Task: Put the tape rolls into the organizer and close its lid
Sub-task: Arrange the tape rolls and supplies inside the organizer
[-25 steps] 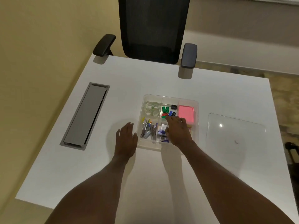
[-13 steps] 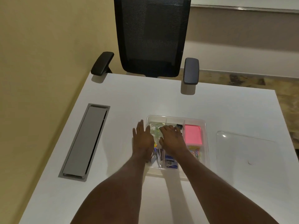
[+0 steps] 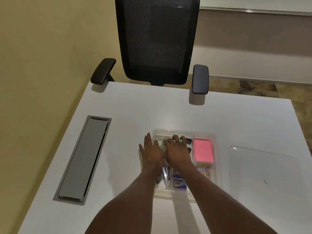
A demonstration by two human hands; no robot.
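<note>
**Both hands over the organizer's far-left compartment**

My left hand (image 3: 152, 153) lies flat with fingers spread wide, straddling the left wall of the clear organizer (image 3: 217, 159), which sits toward the near right part of the table (image 3: 135, 112). My right hand (image 3: 178, 153) is just beside it, fingers curled down into the far compartments — whether it grips anything I cannot tell. The tape rolls (image 3: 160, 143) show between my hands, inside the far-left compartment. The lid (image 3: 263, 169) lies flat on the table to the organizer's right, near the right edge — off the box.
</note>
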